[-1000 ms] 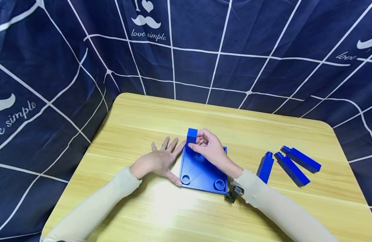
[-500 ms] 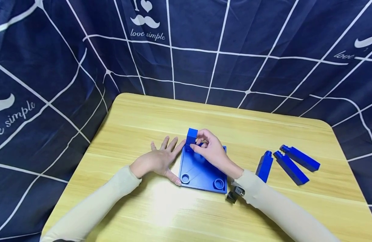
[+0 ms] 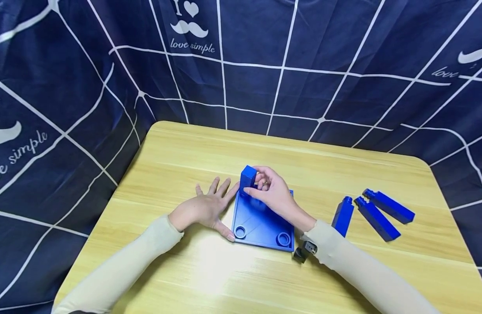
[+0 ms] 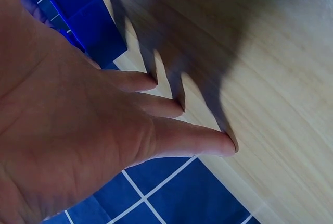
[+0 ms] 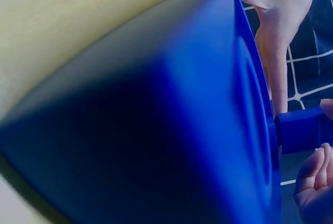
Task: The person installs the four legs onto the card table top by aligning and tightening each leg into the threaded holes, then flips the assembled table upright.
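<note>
Tilt might have jammed the blue square-sided plastic post (image 3: 247,179) the right hand (image 3: 273,193) pinched at the flat blue plastic tray (image 3: 260,221)'s far-left corner, beside the outspread left hand (image 3: 208,209).

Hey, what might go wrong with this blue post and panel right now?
The panel might twist if the right hand turns the blue post: the left hand braces only one edge. The right sleeve might nudge the nearest loose post, which it partly covers in the head view.
</note>
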Demonstrator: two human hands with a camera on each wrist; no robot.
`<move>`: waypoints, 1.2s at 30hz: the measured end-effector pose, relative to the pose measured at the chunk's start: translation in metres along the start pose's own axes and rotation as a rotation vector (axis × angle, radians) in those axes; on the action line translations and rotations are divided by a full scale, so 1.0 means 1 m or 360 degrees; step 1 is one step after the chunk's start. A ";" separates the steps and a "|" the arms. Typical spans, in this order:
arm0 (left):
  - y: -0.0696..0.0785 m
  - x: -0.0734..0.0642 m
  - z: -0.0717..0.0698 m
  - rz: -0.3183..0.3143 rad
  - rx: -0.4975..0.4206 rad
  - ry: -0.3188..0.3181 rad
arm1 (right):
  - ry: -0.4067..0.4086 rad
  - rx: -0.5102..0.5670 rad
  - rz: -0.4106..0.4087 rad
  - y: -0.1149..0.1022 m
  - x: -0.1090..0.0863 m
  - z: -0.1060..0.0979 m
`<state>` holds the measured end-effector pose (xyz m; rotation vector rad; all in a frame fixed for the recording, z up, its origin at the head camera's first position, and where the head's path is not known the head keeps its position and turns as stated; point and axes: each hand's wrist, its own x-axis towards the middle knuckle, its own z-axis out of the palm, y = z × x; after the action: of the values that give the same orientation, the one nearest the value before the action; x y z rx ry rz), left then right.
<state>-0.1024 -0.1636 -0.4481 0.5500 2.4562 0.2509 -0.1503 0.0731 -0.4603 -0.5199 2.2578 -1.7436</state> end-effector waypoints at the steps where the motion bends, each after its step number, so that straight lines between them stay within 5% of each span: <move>1: 0.000 0.000 0.000 0.0000 0.0002 -0.0001 | -0.0005 -0.0031 0.0003 0.000 0.000 0.000; 6: 0.000 0.001 0.000 -0.0003 0.0005 -0.0003 | -0.0027 -0.0155 0.0016 0.000 0.001 0.001; 20: -0.001 -0.001 0.001 0.0001 0.0001 0.0007 | -0.0024 -0.0057 0.0020 -0.001 -0.001 0.002; 36: -0.001 0.001 0.002 0.0007 -0.0002 0.0023 | -0.0021 -0.0162 -0.0041 0.002 -0.001 -0.002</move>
<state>-0.1019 -0.1637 -0.4506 0.5553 2.4691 0.2593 -0.1510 0.0759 -0.4615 -0.5818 2.3505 -1.6384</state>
